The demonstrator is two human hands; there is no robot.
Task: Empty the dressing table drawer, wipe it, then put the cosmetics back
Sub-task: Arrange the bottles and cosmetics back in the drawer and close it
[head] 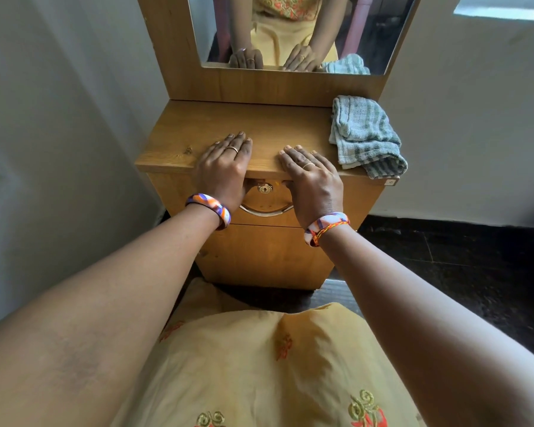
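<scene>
— Where are the hands lying?
— The left hand [225,167] and right hand [310,177] are both lying palm-down on the worktop [179,140], fingers [239,141] spread flat and gripping nothing, thumbs tucking under the front edge.
— And the drawer [265,201]?
— It is sitting closed at 6 o'clock from the hands, its lock [264,188] and curved handle [265,212] showing between the wrists.
— The cloth [366,135]?
— It is lying folded at 2 o'clock from the right hand, just beside it, below the mirror [302,29].
</scene>
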